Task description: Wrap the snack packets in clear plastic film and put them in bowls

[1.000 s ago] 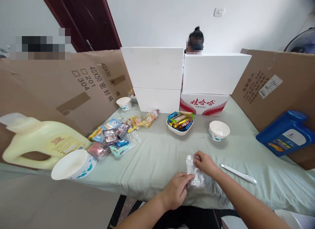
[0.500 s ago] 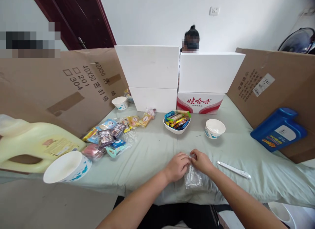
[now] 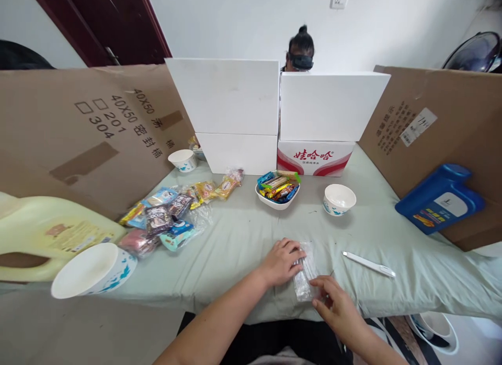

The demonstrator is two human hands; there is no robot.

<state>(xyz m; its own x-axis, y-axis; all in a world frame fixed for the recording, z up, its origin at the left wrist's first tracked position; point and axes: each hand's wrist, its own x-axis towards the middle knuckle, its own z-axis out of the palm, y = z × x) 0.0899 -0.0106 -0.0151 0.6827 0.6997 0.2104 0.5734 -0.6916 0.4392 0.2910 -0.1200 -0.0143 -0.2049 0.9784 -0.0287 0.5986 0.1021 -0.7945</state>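
A clear, crinkled plastic bag lies flat on the cloth near the table's front edge. My left hand rests on its upper left side, with bent fingers holding the bag's edge against the cloth. At the lower right of the bag is my right hand, thumb and fingers apart; its fingertips touch or nearly touch the bag's edge. A white utility knife lies to the right of the hands. Beyond them stands a white bowl of wrapped snacks, with a patterned paper bowl on its right.
Several packaged snacks are piled at left, beside a large paper bowl and a yellow jug. White boxes stand at the back, a person behind them. Cardboard panels flank the table; a blue bottle leans right.
My right hand has left the bag's top and moved down to its lower right side, with its fingers spreading. My left hand stays at the upper left, and the bag lies flatter.
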